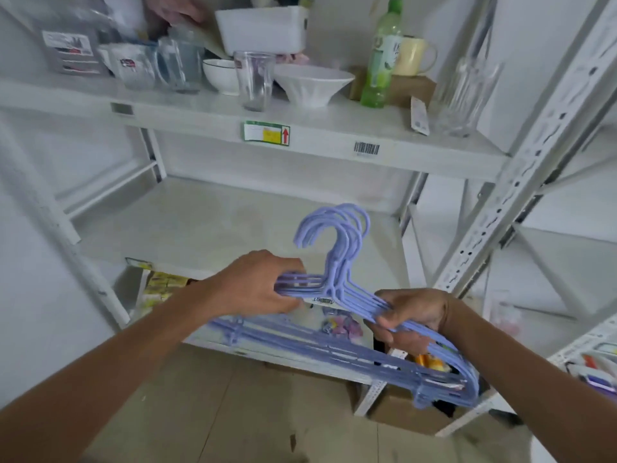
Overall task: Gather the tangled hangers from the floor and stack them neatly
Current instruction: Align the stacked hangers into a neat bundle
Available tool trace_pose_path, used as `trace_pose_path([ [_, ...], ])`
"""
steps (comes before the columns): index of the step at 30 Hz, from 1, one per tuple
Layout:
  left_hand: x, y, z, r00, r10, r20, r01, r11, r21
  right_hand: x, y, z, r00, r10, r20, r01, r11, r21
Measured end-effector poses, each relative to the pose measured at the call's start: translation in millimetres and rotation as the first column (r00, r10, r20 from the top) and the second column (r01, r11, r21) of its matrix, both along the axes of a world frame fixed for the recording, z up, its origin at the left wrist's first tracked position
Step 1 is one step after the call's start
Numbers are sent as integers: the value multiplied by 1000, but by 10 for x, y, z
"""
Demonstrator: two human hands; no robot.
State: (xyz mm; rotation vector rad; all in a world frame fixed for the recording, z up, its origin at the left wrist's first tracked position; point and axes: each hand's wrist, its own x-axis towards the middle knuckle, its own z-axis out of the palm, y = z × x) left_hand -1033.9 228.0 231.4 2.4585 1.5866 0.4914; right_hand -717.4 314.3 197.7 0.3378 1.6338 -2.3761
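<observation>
Lilac plastic hangers [337,335] sit bunched in both hands, off the floor and held out just before the front edge of the lower shelf [233,222]. The left hand [263,284] has its fingers curled round the shoulder bars on one side of the necks; the right hand [412,317] has thumb and fingers closed round the sloping arms on the other. A grip on each side makes sense: it squares the bundle so the bars lie flush. The hooks [337,228] already nest, all curving one way, which suggests the untangling is largely done, though the far ends by the right wrist fan out a little. The lower shelf, bare where it shows, looks the likely resting place. Beyond it, the upper shelf [334,135] carries a glass [253,80], bowls [312,83] and a green bottle [382,55], well clear of the work.
</observation>
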Motion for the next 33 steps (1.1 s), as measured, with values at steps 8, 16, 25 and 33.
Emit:
trace_pose_path([
  [8,-293,1193,-490,989,2,145,29,977,-210,-446,1549,200,959,-47,279,-89,885,457],
  [16,-581,2404,-933,976,121,-181,-111,992,63,-766,2617,-464,923,-311,228,-41,511,859],
  [25,-523,3169,-1748,847,188,-497,-130,980,150,-1012,2779,-1540,570,-822,-23,118,55,991],
  [33,-478,3352,-2189,930,347,-123,-347,938,26,-1198,2692,-1887,401,-901,-166,-62,-208,976],
])
